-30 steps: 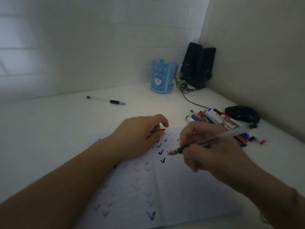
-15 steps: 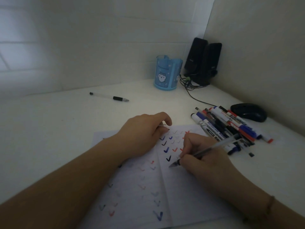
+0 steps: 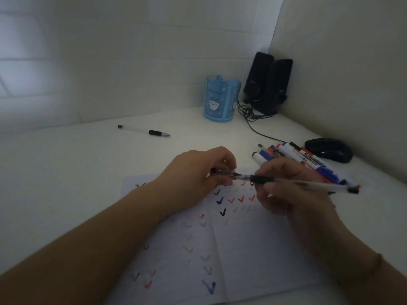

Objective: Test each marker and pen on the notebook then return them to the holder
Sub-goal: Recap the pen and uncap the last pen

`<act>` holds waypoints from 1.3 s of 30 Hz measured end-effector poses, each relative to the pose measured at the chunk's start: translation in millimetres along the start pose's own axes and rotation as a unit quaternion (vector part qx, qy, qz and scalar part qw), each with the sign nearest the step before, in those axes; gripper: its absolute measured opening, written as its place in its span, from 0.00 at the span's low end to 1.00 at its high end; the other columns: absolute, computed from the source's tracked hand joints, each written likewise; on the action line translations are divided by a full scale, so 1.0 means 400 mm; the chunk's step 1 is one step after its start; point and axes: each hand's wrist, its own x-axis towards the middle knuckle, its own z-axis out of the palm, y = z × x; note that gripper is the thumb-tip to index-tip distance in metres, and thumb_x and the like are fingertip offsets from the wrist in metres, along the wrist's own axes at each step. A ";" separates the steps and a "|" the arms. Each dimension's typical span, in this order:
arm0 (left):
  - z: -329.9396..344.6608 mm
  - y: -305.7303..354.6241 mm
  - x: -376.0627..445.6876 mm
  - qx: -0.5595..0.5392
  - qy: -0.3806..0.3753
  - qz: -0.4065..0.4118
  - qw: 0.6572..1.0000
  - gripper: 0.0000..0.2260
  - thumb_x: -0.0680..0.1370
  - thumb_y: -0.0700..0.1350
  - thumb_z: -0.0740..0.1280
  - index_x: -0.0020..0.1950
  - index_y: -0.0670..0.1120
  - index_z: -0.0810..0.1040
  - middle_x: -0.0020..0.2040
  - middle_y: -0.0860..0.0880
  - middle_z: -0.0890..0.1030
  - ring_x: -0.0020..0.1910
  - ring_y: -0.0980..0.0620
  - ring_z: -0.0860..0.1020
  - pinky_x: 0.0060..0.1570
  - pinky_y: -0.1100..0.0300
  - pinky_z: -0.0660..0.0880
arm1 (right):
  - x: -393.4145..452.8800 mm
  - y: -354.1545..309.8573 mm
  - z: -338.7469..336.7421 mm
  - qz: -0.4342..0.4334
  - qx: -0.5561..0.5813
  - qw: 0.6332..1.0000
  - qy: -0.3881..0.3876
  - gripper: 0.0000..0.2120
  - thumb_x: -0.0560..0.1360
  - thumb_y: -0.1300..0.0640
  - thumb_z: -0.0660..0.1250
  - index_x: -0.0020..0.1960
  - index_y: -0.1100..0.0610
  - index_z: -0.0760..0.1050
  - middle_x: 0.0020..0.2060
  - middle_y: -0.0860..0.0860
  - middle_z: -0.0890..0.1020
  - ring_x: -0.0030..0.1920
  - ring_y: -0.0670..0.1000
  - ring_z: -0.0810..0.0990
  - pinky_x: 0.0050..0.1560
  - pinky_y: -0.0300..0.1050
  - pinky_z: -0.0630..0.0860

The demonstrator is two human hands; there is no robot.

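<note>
Head view, dim light. Right hand (image 3: 286,188) grips a clear pen (image 3: 308,184) by its black grip, barrel lying roughly level above the notebook (image 3: 253,260). Left hand (image 3: 198,175) pinches the pen cap (image 3: 222,172) at the pen's tip; whether cap and tip touch is unclear. Notebook lies open on the white surface (image 3: 66,183), pages covered in red, blue and black ticks. Pile of markers (image 3: 295,156) right of it, near a black mouse (image 3: 328,150). Blue holder (image 3: 221,99) stands at the back beside two speakers (image 3: 267,82). A lone pen (image 3: 144,130) lies left, well apart.

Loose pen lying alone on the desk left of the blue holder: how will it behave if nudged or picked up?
The pen looks round and slim, so a sideways nudge would probably roll it across the desk. Clear thin barrel suggests light and stiff. Its black grip sleeve probably gives fingers better hold than the smooth barrel.
</note>
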 end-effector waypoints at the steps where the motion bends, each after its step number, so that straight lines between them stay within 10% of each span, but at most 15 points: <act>1: -0.001 0.005 -0.001 -0.013 0.001 0.003 1.000 0.09 0.76 0.49 0.69 0.50 0.60 0.70 0.44 0.63 0.80 0.43 0.66 0.77 0.46 0.72 0.70 | 0.005 -0.002 -0.010 -0.001 0.019 1.000 0.005 0.08 0.64 0.62 0.60 0.40 0.60 0.77 0.28 0.53 0.79 0.26 0.51 0.73 0.22 0.38 0.66; 16: -0.006 0.054 -0.017 -0.094 0.002 0.030 0.995 0.11 0.77 0.42 0.67 0.49 0.57 0.69 0.47 0.55 0.82 0.32 0.72 0.73 0.36 0.77 0.66 | 0.005 -0.014 -0.013 0.011 0.016 0.999 0.026 0.03 0.68 0.65 0.66 0.41 0.60 0.77 0.35 0.57 0.84 0.25 0.53 0.77 0.22 0.40 0.66; 21: -0.005 0.064 -0.022 -0.150 0.017 0.044 0.988 0.14 0.78 0.38 0.65 0.50 0.58 0.66 0.39 0.55 0.82 0.36 0.56 0.80 0.41 0.62 0.77 | -0.007 -0.024 -0.011 0.001 0.010 1.000 0.020 0.10 0.65 0.55 0.65 0.43 0.58 0.80 0.37 0.55 0.85 0.25 0.53 0.78 0.22 0.39 0.68; 31: 0.006 0.069 -0.021 -0.185 -0.010 0.041 0.982 0.17 0.76 0.41 0.69 0.55 0.58 0.66 0.40 0.52 0.84 0.37 0.54 0.82 0.43 0.56 0.79 | -0.005 -0.014 -0.011 0.025 -0.032 0.999 -0.021 0.14 0.65 0.52 0.65 0.49 0.53 0.80 0.30 0.51 0.81 0.26 0.46 0.75 0.26 0.36 0.72; 36: 0.014 0.055 -0.019 -0.076 -0.028 -0.017 0.997 0.34 0.66 0.64 0.69 0.67 0.66 0.57 0.49 0.61 0.81 0.48 0.64 0.78 0.48 0.67 0.74 | 0.018 -0.002 -0.037 -0.025 -0.121 0.989 0.086 0.08 0.77 0.52 0.58 0.49 0.52 0.76 0.40 0.47 0.81 0.35 0.48 0.79 0.34 0.40 0.75; 39: 0.019 0.037 -0.017 0.040 -0.003 -0.012 0.999 0.23 0.74 0.61 0.65 0.67 0.61 0.64 0.53 0.64 0.75 0.52 0.63 0.73 0.54 0.64 0.71 | 0.030 -0.009 -0.096 -0.072 -0.290 0.935 0.193 0.05 0.75 0.51 0.66 0.50 0.48 0.73 0.33 0.44 0.79 0.33 0.42 0.78 0.33 0.30 0.71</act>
